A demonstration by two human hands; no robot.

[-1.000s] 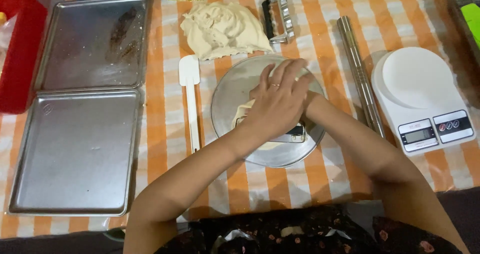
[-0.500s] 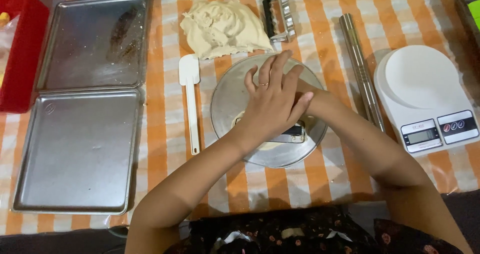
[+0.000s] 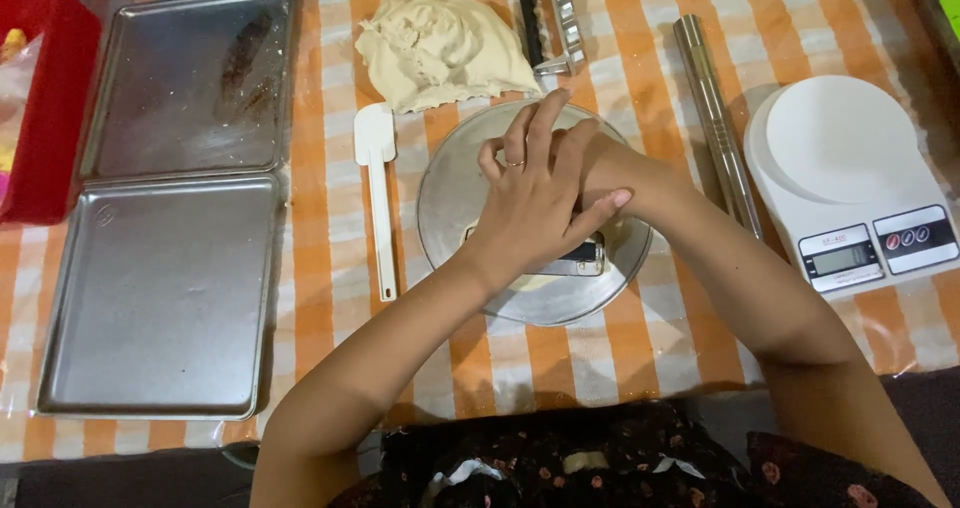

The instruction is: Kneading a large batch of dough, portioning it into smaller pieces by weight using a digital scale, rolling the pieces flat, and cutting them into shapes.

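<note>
Pressing a metal cutter [image 3: 580,258] into dough on the round metal plate [image 3: 450,198], mid-tabletop.

Left hand [image 3: 535,203] flat atop, clasping nothing; right hand [image 3: 600,163] tucked beneath, grip impossible to tell. Could skid the plate toward the white spatula [image 3: 378,193] under uneven pressure.

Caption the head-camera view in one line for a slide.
Left hand stacked over right hand, pressing on a round metal plate, beside a white spatula and kitchen scale.
</note>
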